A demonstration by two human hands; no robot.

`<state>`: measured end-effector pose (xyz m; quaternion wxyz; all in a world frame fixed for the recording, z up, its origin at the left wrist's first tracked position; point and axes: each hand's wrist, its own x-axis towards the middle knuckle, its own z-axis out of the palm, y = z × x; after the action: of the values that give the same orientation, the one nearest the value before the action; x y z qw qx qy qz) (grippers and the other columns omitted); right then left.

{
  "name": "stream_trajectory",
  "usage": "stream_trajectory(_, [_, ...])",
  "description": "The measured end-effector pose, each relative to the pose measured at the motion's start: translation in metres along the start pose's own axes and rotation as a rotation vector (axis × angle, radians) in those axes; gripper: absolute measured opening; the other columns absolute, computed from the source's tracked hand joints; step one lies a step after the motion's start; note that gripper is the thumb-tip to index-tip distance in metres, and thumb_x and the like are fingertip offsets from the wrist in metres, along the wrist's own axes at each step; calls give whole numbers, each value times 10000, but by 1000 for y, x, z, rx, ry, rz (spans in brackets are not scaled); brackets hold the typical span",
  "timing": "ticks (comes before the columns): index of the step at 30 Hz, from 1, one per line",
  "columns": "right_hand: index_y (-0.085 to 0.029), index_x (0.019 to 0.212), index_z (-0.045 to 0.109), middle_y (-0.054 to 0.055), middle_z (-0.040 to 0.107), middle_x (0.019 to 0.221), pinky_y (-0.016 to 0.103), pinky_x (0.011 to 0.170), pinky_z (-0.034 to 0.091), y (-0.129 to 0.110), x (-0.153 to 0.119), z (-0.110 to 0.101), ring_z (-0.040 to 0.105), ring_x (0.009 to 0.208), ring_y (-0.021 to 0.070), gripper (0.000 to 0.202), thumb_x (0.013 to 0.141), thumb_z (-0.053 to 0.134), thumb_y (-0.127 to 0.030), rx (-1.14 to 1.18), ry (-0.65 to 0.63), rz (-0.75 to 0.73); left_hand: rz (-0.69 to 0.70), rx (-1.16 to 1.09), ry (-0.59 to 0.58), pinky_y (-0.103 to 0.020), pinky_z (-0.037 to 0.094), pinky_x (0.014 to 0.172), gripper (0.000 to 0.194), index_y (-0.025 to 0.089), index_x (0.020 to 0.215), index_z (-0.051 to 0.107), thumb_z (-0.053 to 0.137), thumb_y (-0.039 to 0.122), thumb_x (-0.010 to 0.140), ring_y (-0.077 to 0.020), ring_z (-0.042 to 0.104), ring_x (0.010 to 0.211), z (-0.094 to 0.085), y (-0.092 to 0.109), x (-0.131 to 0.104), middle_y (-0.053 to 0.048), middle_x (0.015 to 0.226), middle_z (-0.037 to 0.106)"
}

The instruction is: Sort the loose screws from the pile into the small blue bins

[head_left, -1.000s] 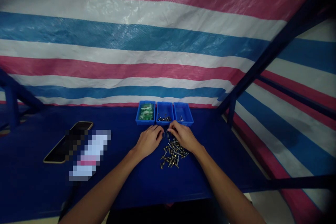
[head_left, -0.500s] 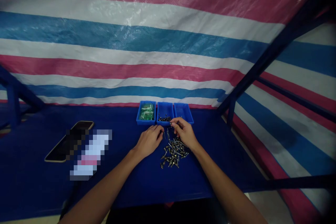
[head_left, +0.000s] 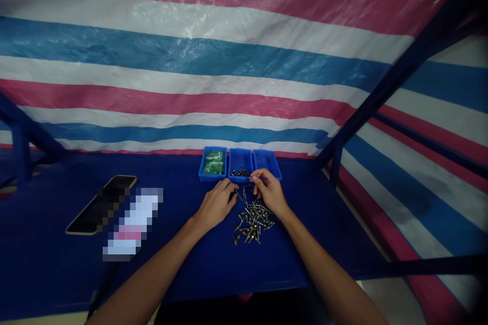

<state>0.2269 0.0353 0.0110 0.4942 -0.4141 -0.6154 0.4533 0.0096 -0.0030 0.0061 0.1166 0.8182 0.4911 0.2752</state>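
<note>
Thin pin [head_left: 239, 195] at left hand [head_left: 218, 202] — slanting, near end rightward.

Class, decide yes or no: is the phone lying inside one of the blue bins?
No, the phone lies on the table, left of the bins.

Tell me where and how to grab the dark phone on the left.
Probably by its two long edges near mid-length, coming from above and slightly left. The phone lies flat and slanted, a slim slab with its left edge open; a bright pixelated item sits close on its right.
</note>
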Motion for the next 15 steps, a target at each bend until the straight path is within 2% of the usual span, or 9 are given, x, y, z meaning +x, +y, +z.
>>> stream_trajectory(3, [-236, 1025, 621, -2, 683, 880, 193, 416, 425, -2, 0, 0, 589, 527, 99, 347, 968, 638, -577, -2, 10, -4, 9, 12, 1, -335, 565, 874, 181, 251, 1183, 649, 532, 216, 1050, -220, 625, 1107, 1, -1, 0, -48, 1164, 628])
stream_trajectory(7, [-234, 1017, 612, 1, 678, 889, 192, 415, 428, -4, 0, -1, 591, 530, 98, 335, 976, 629, -566, 1, 12, -9, -6, 13, 2, -337, 553, 883, 119, 238, 1087, 653, 539, 234, 1056, -216, 621, 1067, -1, 0, 1, -45, 1131, 621])
stream_trajectory(15, [-231, 1036, 630, 10, 699, 906, 195, 397, 414, -1, 1, -1, 588, 507, 95, 374, 941, 661, -592, -4, 62, 2, -54, 19, -1, -310, 535, 833, 86, 234, 1039, 626, 542, 232, 1054, -210, 619, 1035, -4, 4, 2, -37, 1084, 628])
